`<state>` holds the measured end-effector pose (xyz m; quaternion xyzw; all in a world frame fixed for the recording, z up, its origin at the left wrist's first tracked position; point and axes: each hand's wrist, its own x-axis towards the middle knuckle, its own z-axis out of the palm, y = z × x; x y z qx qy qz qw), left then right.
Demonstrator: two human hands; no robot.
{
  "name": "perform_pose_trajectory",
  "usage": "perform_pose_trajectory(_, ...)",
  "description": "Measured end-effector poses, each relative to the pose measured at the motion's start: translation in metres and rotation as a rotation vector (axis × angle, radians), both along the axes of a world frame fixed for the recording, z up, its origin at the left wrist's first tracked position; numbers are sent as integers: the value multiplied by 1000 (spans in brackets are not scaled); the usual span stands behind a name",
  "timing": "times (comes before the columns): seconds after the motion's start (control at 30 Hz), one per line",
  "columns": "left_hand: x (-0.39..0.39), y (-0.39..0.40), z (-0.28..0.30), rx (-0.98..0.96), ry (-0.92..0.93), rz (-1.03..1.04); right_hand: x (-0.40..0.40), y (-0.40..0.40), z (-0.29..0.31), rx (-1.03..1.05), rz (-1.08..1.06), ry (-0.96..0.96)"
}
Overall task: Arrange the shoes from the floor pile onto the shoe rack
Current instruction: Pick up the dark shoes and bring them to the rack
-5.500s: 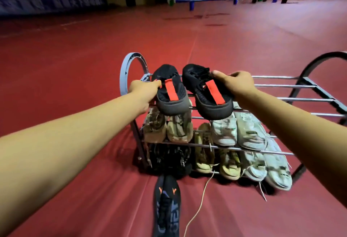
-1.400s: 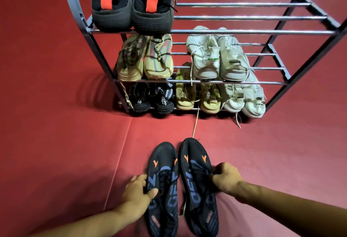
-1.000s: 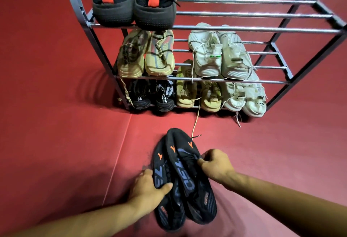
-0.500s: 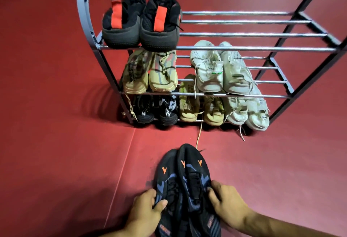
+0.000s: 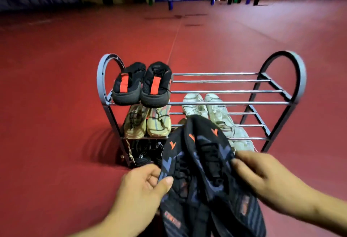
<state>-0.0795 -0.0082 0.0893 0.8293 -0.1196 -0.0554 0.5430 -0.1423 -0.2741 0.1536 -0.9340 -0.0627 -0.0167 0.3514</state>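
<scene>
Two black shoes with blue and orange marks are pressed side by side and held up in front of the shoe rack (image 5: 216, 103). My left hand (image 5: 139, 186) grips the left black shoe (image 5: 174, 176) with the thumb over its edge. My right hand (image 5: 262, 175) grips the right black shoe (image 5: 216, 161) from its right side. They cover part of the rack's lower shelves. A black pair with red straps (image 5: 142, 84) stands at the left of the top shelf; the rest of that shelf is bare bars.
A tan pair (image 5: 148, 122) and a white pair (image 5: 212, 111) sit on the middle shelf, a black pair (image 5: 142, 152) and a white shoe (image 5: 242, 141) on the bottom one. Red floor (image 5: 56, 105) surrounds the rack. Far barriers line the hall's back wall.
Both hands have lifted the black pair off the floor, up to the rack's lower shelves. The view has tilted up from the floor to the hall.
</scene>
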Motion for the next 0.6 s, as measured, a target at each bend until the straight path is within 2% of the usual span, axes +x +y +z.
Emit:
perform_pose_trajectory(0.13,53,-45,68,-37,-229,19,49,-45,68,-98,-102,-152)
perform_pose_trajectory(0.27,118,-107,112,-1,-271,68,111,-96,102,-230,-260,-190)
perform_pose_trajectory(0.4,178,-139,116,4,-173,160,163,-121,100,-208,-391,-180)
perform_pose_trajectory(0.53,205,-163,99,46,-89,294,189,-158,62,-210,-564,-81)
perform_pose_trajectory(0.6,204,-164,90,106,-120,331,188,-166,41,-117,-620,-72)
